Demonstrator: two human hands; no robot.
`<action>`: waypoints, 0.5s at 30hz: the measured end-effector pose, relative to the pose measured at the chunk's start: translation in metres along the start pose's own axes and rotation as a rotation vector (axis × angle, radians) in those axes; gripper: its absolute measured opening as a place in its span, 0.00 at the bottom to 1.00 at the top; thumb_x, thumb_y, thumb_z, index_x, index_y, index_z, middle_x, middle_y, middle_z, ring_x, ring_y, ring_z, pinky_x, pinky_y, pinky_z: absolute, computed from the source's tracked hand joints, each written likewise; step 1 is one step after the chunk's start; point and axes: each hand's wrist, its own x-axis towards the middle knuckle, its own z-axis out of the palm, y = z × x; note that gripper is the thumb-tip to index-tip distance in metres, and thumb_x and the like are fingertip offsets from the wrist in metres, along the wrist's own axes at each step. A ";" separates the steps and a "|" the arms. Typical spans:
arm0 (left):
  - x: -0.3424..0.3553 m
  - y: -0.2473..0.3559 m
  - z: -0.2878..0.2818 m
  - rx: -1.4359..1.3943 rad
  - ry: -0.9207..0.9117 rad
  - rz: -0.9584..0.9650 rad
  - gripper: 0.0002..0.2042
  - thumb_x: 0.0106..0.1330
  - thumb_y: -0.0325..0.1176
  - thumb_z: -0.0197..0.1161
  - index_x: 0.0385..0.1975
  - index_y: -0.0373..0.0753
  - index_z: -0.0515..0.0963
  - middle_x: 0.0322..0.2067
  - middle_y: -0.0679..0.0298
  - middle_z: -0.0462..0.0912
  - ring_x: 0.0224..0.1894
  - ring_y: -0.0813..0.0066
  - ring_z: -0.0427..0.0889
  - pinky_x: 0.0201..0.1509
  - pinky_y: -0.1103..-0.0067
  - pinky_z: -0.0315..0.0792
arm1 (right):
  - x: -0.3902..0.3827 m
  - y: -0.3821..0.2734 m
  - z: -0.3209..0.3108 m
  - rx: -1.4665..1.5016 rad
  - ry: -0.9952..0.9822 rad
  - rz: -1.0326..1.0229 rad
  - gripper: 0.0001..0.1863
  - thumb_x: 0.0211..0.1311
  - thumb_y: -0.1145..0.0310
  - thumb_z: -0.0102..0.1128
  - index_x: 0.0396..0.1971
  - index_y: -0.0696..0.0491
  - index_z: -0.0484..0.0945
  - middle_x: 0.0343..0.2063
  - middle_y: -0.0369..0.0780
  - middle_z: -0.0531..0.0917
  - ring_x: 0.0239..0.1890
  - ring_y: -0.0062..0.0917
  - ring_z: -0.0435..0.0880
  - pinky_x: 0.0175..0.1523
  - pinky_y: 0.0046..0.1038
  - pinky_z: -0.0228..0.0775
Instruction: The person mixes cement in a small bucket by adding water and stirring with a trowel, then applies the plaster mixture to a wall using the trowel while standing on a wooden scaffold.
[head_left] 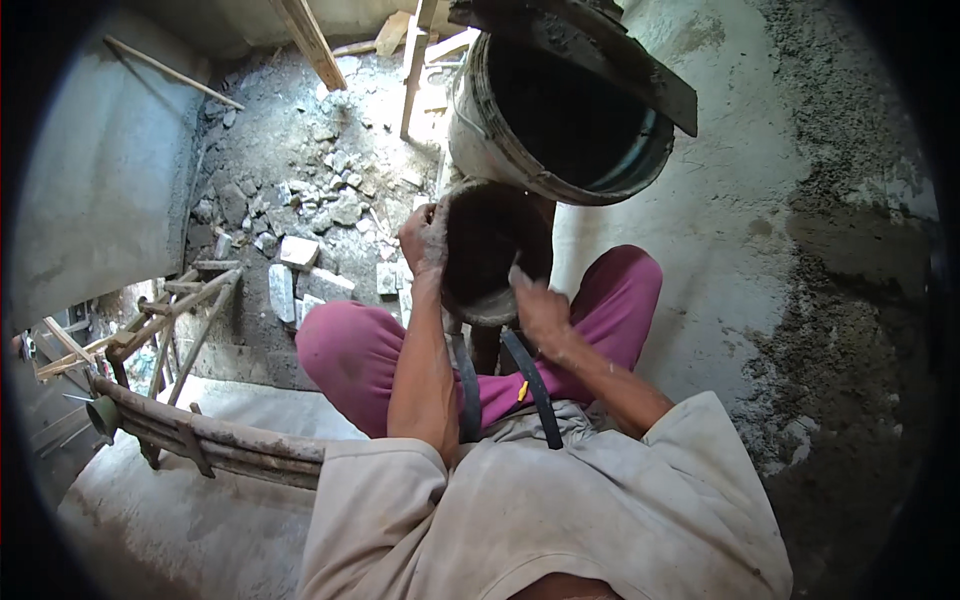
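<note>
Rubble-strewn floor (pixel 270 170) far left. Small bucket (pixel 485 308) between knees (pixel 625 285), just nearer than large bucket (pixel 472 140). Left hand (pixel 424 240) clasps small bucket's left side; right hand (pixel 542 315) curled by right rim, cannot tell whether gripping anything. Work seems under way; dark interior hides what remains.

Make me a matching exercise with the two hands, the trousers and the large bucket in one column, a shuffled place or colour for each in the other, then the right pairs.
1. left hand
2. right hand
3. trousers
4. large bucket

A. purplish pink
B. beyond the small container, a dark flat piece partly over its mouth
C. by the small container's near right rim
D. holding the small container's left side

Pairs: 1-D, 2-C, 3-A, 4-B.
</note>
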 end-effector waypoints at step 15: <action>0.008 0.006 -0.004 -0.055 0.028 0.033 0.18 0.64 0.46 0.64 0.31 0.33 0.82 0.27 0.50 0.83 0.29 0.54 0.81 0.35 0.68 0.72 | -0.011 -0.027 -0.013 -0.107 -0.044 -0.138 0.23 0.61 0.70 0.54 0.57 0.48 0.67 0.31 0.45 0.80 0.31 0.40 0.85 0.33 0.39 0.76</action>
